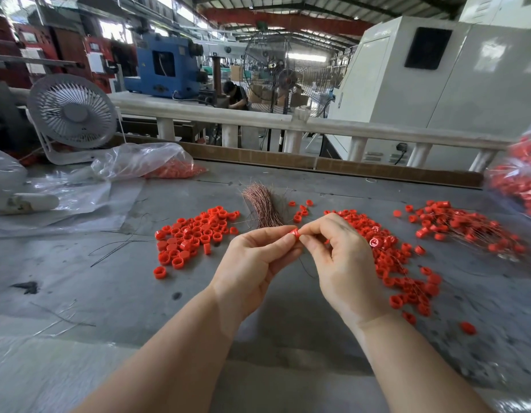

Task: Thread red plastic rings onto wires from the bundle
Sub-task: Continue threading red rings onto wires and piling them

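At frame centre, the left hand (252,257) and right hand (338,257) are both pinching one red ring (294,234). The wire bundle (262,208) is lying just above them.

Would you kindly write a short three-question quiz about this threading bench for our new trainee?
1. True or false: the left hand and right hand both pinch one red ring.
2. The wire bundle lies: A) beyond the hands, B) inside the plastic bag, C) on the desk fan.
3. Which pile looks already threaded?

Key: 1 true. 2 A. 3 The far-right pile, where thin wires run through the rings.
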Available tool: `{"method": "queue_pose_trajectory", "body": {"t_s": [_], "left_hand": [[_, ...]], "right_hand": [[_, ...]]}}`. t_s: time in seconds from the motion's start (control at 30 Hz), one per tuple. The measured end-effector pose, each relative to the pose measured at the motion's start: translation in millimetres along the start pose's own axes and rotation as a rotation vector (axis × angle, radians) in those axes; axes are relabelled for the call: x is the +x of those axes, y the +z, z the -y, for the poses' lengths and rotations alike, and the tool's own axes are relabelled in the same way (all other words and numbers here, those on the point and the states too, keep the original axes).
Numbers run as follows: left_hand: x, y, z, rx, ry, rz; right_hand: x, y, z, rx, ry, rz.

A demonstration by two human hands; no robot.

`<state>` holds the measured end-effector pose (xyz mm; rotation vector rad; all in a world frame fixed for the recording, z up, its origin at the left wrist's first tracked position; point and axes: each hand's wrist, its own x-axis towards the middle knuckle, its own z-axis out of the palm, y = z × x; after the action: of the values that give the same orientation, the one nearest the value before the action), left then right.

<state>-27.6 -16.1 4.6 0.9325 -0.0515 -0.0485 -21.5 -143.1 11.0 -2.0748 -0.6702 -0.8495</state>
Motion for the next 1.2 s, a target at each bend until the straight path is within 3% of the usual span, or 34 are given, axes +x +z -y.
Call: {"method": "queue_pose_trajectory", "body": {"t_s": [0.63,0.93,1.2], "left_hand": [[-2.5,0.4,-1.2,0.253,0.246,0.002],[-2.0,1.6,0.2,0.16,0.152,0.004],[-3.7,1.1,0.8,0.213,0.151,-0.007]], "right_hand": [[1.5,-2.2,-0.5,0.007,-0.072,-0.01],[0.4,-1.6,-0.7,-0.007,-0.055,-0.014],[0.8,-1.7,1.4,-0.057,-0.053,-0.006]]}}
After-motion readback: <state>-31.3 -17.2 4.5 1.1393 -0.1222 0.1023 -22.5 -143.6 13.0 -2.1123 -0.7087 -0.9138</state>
